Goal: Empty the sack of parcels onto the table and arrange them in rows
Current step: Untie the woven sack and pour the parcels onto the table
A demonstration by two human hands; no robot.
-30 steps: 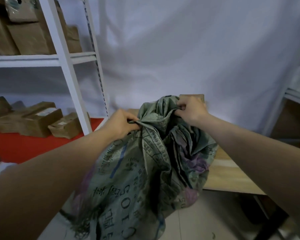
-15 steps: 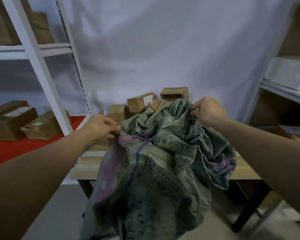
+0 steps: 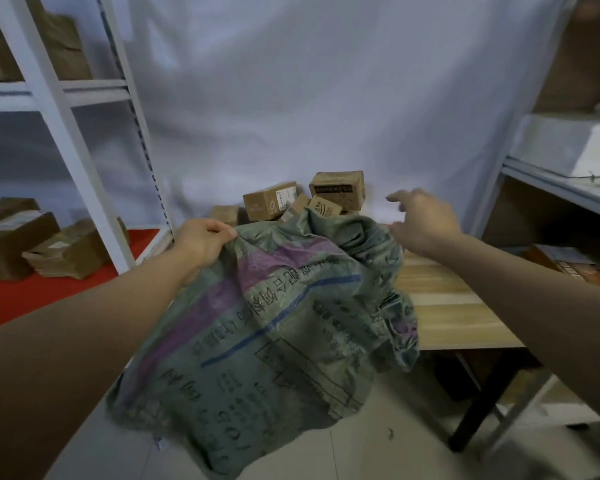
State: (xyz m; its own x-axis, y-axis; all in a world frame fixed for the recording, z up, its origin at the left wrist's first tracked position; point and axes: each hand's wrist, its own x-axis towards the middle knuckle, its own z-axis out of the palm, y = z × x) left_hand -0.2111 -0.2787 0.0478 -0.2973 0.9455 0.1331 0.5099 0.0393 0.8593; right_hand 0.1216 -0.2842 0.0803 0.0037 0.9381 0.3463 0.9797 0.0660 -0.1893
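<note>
The emptying looks close to done: the limp green woven plastic sack (image 3: 278, 327) with purple and blue stripes and black print hangs slack over the near edge of the pale wooden table (image 3: 458, 306), draping down toward the floor, and a heap of brown cardboard parcels (image 3: 303, 200) lies jumbled on the far part of the tabletop, just beyond the sack's upper edge. The left hand (image 3: 201, 242) has its fingers clenched round the sack's top corner, lifting it. The right hand (image 3: 421, 220) hovers clear of the cloth with fingers spread and released, holding nothing. Whether anything is left inside the sack cannot be told, though it looks flat. The arranging has not begun; no row exists, so that whole part is judged still to do, along with setting the sack aside. Counted: 1 sack, 1 table, and at least 5 parcels showing in the heap, with more possibly hidden behind the cloth.
</note>
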